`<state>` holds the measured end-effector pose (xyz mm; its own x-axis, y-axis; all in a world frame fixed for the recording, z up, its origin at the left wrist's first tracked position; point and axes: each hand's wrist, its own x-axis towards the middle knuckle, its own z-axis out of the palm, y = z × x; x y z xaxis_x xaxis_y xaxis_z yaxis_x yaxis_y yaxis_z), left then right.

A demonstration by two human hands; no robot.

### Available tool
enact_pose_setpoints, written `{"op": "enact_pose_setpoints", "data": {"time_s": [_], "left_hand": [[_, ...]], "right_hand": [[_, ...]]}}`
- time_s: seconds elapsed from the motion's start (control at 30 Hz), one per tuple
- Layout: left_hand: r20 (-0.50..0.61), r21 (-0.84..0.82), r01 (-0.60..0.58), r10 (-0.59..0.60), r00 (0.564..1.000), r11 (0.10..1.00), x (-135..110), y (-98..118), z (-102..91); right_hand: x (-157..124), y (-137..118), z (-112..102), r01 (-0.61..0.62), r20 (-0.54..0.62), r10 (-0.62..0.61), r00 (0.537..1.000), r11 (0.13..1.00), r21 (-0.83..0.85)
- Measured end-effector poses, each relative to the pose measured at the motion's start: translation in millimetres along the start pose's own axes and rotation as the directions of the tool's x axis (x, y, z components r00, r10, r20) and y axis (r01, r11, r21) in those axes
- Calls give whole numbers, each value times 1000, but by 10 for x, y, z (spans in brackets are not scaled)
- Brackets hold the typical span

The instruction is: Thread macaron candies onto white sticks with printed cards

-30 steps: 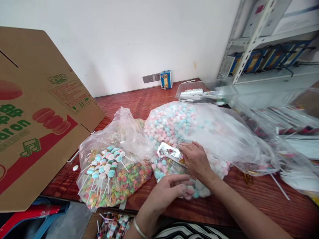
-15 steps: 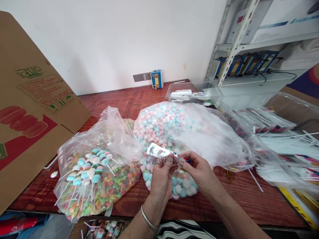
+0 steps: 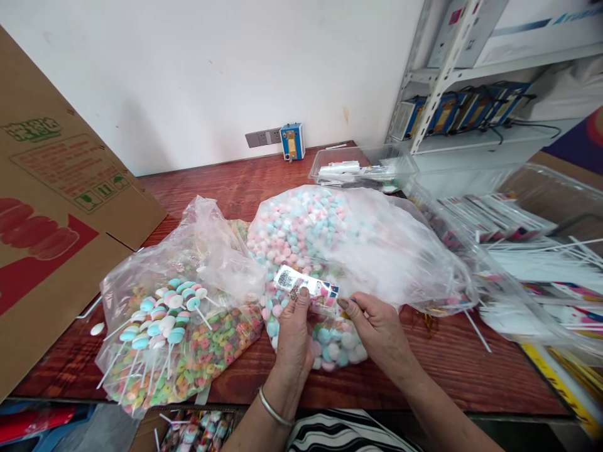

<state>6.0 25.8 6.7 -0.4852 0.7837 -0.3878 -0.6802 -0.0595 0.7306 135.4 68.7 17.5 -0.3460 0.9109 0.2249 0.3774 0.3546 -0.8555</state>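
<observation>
My left hand (image 3: 293,336) pinches a small printed plastic wrapper (image 3: 306,287) between thumb and fingers. My right hand (image 3: 377,323) has thumb and forefinger closed at the wrapper's right end. The wrapper is silvery white with a dark code block and a colourful right part; whether anything is inside cannot be made out. Just beneath and behind both hands lies a clear bag of pink, blue and white marshmallow-like balls (image 3: 287,232). To the left, marshmallow sticks (image 3: 167,317) with white stems rest on a bag of coloured ring-shaped pieces (image 3: 226,333).
A tall cardboard box (image 3: 70,182) stands at the left. Clear bins on the right hold printed wrappers (image 3: 490,216) and white sticks (image 3: 541,270). A blue device (image 3: 293,142) sits by the wall socket. Below the table's front edge, a box holds wrapped sweets (image 3: 202,432).
The wrapper has turned flatter, and more of its printed face shows. My hands have moved slightly apart, both still at the wrapper. The whole view has shifted a little.
</observation>
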Motion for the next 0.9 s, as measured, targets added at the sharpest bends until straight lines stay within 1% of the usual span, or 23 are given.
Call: {"op": "enact_pose_setpoints", "data": {"time_s": [0.07,0.13,0.17,0.23,0.3,0.4,0.57,0.63,0.7,0.73,0.77,0.8,0.9], "left_hand": [[-3,12,-22,22,1000,1000,8,3,-18],[-1,4,-60,60,998,998,9,-5,-32],[-5,2,-73,73,997,997,9,-11,-37],[-20,2,-84,84,996,996,10,-18,-46],[-27,-9,-88,88,996,996,21,-18,-59],[-18,-52,-75,74,997,996,54,-12,-80],[-79,-124,-20,10,997,992,45,-17,-75],[-37,-154,24,-30,999,988,-9,-16,-59],[62,-145,95,-87,994,985,-67,-14,-43],[98,-135,120,-107,989,984,-89,-15,-37],[111,-132,129,-114,987,983,-102,-17,-33],[100,-142,122,-108,989,982,-104,-20,-32],[12,-229,74,-74,997,971,-59,-30,-46]], "right_hand": [[12,8,-15,-56,49,51,997,994,93],[21,8,-21,-129,118,106,987,968,213],[22,9,-21,-159,132,127,983,952,263],[17,15,-16,-187,113,159,981,929,318],[1,30,-9,-192,84,174,981,925,327],[-25,52,1,-209,86,191,978,930,301],[-33,43,9,-227,96,208,973,933,278],[-28,24,-2,-208,83,193,978,946,250],[-27,3,-12,-187,74,175,982,958,217],[-29,-6,-13,-181,77,169,983,961,210],[-33,-13,-10,-178,85,163,983,961,211],[-38,-17,-4,-177,95,159,983,960,218],[-54,-22,4,-183,112,159,981,951,247]]}}
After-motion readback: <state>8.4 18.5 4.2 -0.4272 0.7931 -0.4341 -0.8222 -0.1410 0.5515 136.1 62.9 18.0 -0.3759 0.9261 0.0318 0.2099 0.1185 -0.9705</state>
